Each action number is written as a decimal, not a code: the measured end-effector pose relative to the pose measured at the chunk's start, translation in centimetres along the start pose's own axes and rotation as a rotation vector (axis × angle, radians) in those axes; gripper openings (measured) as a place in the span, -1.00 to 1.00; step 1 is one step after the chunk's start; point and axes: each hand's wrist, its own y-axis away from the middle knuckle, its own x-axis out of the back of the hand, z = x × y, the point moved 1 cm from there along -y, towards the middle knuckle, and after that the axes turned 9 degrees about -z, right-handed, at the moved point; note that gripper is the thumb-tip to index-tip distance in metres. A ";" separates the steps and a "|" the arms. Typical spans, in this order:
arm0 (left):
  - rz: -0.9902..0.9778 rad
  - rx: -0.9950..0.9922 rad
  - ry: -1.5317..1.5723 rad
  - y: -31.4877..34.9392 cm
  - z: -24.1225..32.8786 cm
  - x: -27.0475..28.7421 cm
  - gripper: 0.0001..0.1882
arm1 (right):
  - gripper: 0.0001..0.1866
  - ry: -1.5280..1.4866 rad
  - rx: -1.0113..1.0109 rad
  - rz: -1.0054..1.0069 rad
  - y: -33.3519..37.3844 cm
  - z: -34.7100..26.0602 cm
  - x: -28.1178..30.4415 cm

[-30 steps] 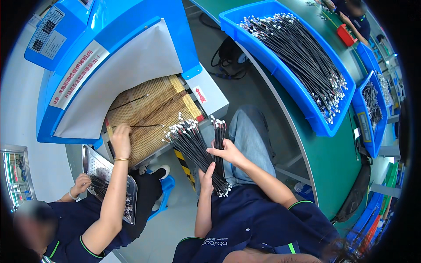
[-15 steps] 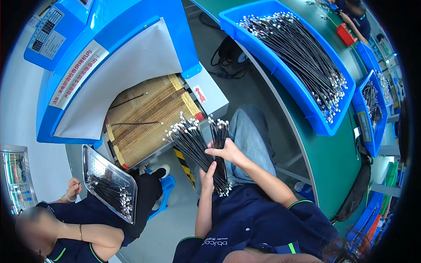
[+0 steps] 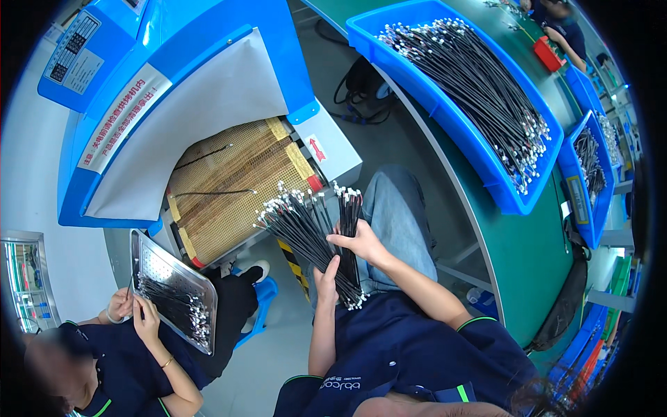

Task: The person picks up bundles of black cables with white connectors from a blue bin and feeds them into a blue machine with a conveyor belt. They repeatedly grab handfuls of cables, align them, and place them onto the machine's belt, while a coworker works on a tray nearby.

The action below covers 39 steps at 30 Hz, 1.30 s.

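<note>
My left hand (image 3: 326, 279) is closed round the lower part of a thick bundle of black cables (image 3: 295, 226) with white connectors at both ends. The bundle fans out toward the upper left in front of my body. My right hand (image 3: 358, 240), thumb to the left, grips a smaller, more upright bunch of the same cables (image 3: 349, 206). Both bunches come together at their lower ends by my shirt. My right fingers are partly hidden behind the cables.
Ahead stands a blue machine (image 3: 278, 59) with a mesh conveyor belt (image 3: 229, 163) carrying two loose cables. A blue bin (image 3: 517, 201) full of cables rests on the green table (image 3: 511, 278) at right. At left, a co-worker holds cables over a metal tray (image 3: 161, 243).
The larger bundle has spread a little leftward, opening a gap between some cables. My hands have hardly moved. The co-worker's other hand has come up to the tray. The nearer belt cable has shifted slightly.
</note>
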 end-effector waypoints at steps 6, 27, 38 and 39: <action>0.003 0.002 0.016 0.0 -0.2 0.1 -0.63 | -0.72 -0.024 0.039 0.031 0.2 -1.0 0.0; 0.002 0.021 0.000 -0.1 -0.4 0.4 -0.64 | -0.82 0.005 0.002 -0.015 0.1 -0.6 -0.1; -0.095 -0.025 -0.031 -0.1 -0.2 0.4 -0.61 | -0.81 -0.190 -0.116 0.012 0.2 -1.4 -0.6; -0.073 -0.021 -0.032 -0.1 -0.3 0.2 -0.59 | -0.81 -0.182 -0.099 0.035 0.3 -1.2 -0.6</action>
